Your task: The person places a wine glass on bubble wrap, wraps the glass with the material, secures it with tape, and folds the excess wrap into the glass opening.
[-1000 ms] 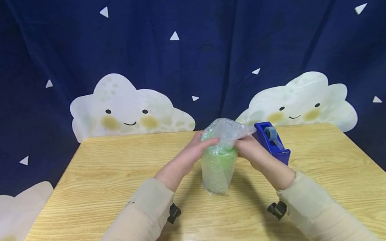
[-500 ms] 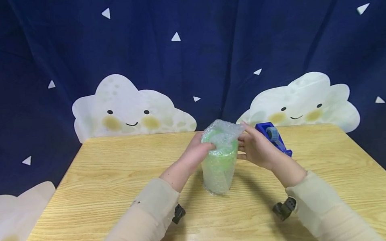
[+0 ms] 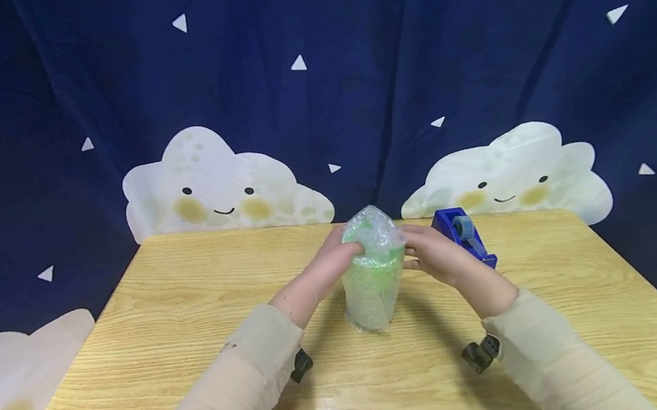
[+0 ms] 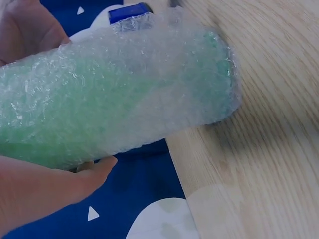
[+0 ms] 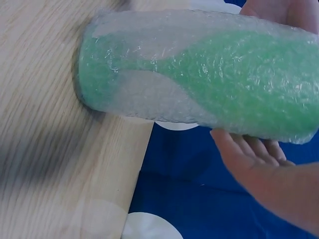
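Note:
A green stemmed glass (image 5: 249, 74) shows through the bubble wrap (image 3: 374, 292) around it, with its round foot, narrow stem and wide bowl outlined. It stands upright on the wooden table (image 3: 218, 268), the wrap bunched above its rim. My left hand (image 3: 332, 260) grips the upper left side, thumb over the rim edge. My right hand (image 3: 437, 253) touches the loose wrap at the upper right, its fingers extended against the side. In the right wrist view, the fingers (image 5: 249, 149) of that hand lie along the bowl.
A blue tape dispenser (image 3: 463, 236) with a roll of tape stands just behind my right hand. Behind the table's far edge hangs a dark blue curtain (image 3: 261, 68) with cloud and triangle prints. Each wrist carries a small black camera.
My right hand let go of the wrap's right corner and drew back with spread fingers, then came in against it again. That corner is now folded inward. The left hand keeps its grip.

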Demonstrator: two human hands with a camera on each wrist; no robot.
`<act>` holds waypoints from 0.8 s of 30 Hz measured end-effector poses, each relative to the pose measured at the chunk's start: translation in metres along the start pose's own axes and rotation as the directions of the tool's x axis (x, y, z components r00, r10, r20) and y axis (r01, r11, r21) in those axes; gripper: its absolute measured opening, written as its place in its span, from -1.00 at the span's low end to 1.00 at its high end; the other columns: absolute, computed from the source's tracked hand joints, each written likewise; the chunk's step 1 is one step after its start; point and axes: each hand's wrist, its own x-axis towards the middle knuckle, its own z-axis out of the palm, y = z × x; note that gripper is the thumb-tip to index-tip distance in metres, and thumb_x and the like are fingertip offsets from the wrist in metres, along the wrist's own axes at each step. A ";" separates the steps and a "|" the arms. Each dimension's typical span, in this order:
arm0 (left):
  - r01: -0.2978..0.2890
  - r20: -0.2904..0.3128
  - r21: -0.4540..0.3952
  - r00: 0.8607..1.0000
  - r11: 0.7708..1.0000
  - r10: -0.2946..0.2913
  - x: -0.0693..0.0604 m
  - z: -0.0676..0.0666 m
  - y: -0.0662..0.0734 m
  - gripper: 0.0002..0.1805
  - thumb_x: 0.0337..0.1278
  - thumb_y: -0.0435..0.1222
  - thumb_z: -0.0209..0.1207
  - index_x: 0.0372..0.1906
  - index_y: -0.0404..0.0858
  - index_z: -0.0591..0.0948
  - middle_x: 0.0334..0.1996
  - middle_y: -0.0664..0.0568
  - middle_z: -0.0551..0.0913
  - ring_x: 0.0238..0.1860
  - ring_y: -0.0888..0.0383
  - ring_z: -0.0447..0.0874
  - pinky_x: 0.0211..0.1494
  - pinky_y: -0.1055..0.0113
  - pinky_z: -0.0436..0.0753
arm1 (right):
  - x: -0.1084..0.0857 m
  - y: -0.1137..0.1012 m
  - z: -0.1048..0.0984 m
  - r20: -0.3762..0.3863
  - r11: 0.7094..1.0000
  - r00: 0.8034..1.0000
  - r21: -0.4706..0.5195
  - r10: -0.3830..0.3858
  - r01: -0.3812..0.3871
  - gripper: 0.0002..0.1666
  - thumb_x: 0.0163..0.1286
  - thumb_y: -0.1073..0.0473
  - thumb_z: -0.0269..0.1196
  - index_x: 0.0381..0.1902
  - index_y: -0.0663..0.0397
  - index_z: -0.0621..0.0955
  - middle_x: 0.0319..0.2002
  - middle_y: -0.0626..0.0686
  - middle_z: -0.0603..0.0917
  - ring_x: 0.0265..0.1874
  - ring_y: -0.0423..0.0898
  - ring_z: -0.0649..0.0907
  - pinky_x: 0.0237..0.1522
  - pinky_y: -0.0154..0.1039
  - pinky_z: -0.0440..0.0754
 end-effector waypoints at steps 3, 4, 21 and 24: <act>0.058 0.012 -0.017 0.998 0.998 -0.058 0.000 -0.001 -0.001 -0.43 -0.03 -0.39 -0.08 0.21 -0.36 0.30 0.16 -0.16 0.38 0.17 -0.03 0.34 0.35 0.05 0.28 | 0.003 -0.002 0.004 -0.056 0.997 0.998 -0.061 0.035 -0.039 -0.54 0.42 0.12 -0.01 0.17 0.30 0.37 -0.14 -0.15 0.53 -0.16 -0.30 0.55 0.00 -0.29 0.56; 0.088 0.021 -0.025 0.996 0.996 -0.088 -0.001 -0.002 -0.001 -0.40 -0.01 -0.33 -0.08 0.25 -0.32 0.25 0.23 -0.16 0.32 0.25 -0.07 0.27 0.38 -0.02 0.20 | 0.004 -0.003 0.005 -0.078 0.995 0.996 -0.079 0.050 -0.056 -0.48 0.41 0.13 0.00 0.22 0.35 0.31 -0.11 -0.11 0.51 -0.16 -0.28 0.54 0.02 -0.26 0.56; 0.054 0.019 -0.064 0.998 0.997 -0.052 -0.003 -0.001 -0.002 -0.34 0.08 -0.19 0.18 0.28 -0.24 0.24 0.24 -0.09 0.34 0.26 -0.03 0.31 0.39 0.07 0.25 | 0.013 -0.015 0.015 -0.274 0.942 0.955 -0.276 0.112 -0.189 -0.56 0.30 0.29 0.02 0.12 0.35 0.40 -0.14 0.10 0.50 -0.31 -0.18 0.53 -0.23 -0.24 0.64; 0.037 0.012 -0.080 0.999 0.996 -0.036 -0.004 0.002 -0.001 -0.39 0.06 -0.28 0.17 0.25 -0.28 0.29 0.19 -0.12 0.40 0.22 -0.04 0.36 0.38 0.09 0.28 | 0.011 -0.016 0.010 -0.206 0.956 0.967 -0.218 0.150 -0.195 -0.52 0.36 0.16 -0.03 0.17 0.30 0.38 -0.07 0.08 0.53 -0.14 -0.09 0.57 -0.09 -0.16 0.62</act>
